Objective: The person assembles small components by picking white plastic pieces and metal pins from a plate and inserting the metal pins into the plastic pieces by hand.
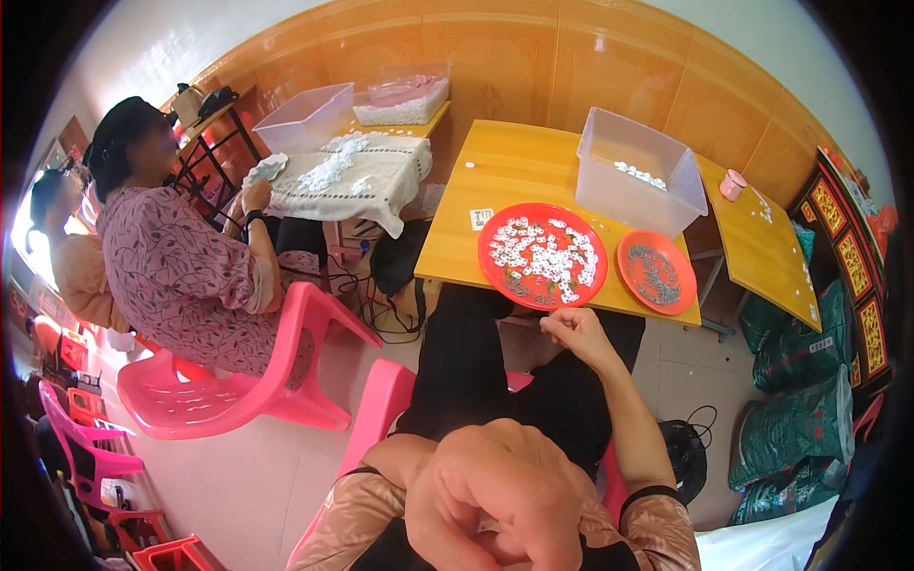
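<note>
My left hand (500, 490) is raised close to the camera, its fingers curled inward; whatever they hold, if anything, is hidden. My right hand (577, 335) is at the near rim of a round red tray (488, 214), with thumb and fingers pinched together. Nothing I can name shows between them. Many small white plastic pieces (543, 249) are spread in that tray, with small grey metal parts (516, 287) at its lower left. To its right, an orange-red plate (630, 246) holds a heap of small grey metal pieces (654, 274).
A clear plastic bin (628, 190) with white pieces stands on the yellow table (505, 152). On the left, a person (190, 238) sits at a cloth-covered table (395, 162) bearing white pieces. Pink chairs (219, 400), cables, and filled green sacks (795, 419) surround my seat.
</note>
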### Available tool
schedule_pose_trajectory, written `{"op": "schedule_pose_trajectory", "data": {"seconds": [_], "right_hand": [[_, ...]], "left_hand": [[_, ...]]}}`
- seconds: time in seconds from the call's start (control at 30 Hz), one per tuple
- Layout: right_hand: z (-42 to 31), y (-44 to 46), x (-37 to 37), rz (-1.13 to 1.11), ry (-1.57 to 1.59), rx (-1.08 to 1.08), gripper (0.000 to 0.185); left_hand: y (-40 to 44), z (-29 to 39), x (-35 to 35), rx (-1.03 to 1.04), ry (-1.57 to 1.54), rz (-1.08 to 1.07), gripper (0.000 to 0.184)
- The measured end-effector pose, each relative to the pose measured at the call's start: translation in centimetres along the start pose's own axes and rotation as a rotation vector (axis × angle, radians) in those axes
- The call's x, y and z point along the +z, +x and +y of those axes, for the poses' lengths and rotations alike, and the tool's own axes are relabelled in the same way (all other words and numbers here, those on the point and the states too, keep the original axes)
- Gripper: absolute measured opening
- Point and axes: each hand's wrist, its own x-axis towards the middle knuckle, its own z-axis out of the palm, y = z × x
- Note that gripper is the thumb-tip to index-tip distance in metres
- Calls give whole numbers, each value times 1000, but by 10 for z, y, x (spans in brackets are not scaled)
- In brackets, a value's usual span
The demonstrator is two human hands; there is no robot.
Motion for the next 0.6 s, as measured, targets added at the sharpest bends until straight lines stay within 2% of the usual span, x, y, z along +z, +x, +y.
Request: {"op": "schedule_pose_trajectory", "data": {"seconds": [0.1,0.17,0.2,0.27,0.3,0.37,0.4,0.47,0.53,0.6], "right_hand": [[0,0,0,-19,15,1,20],[0,1,-2,-54,-40,92,22],[2,1,-2,-47,-35,101,22],[8,2,-2,-61,-78,58,21],[7,2,-1,-68,-58,52,21],[3,0,-1,-64,-51,53,21],[3,0,-1,-66,-55,39,22],[8,1,-2,-57,-47,59,22],[12,2,-2,-80,-27,45,21],[14,2,0,-56,-30,60,22]], "left_hand": [[-4,-1,-3,18,-16,-9,19],[0,-2,-4,139,39,-17,18],[-4,-5,-4,135,28,-13,18],[-17,-14,-3,162,269,133,17],[-8,-10,-2,153,256,137,17],[18,3,2,65,1163,-39,13],[17,-2,2,55,1146,-36,13],[17,-17,3,187,1409,-236,13],[22,-20,5,228,1383,-234,13],[24,-13,8,202,1585,-201,13]]}}
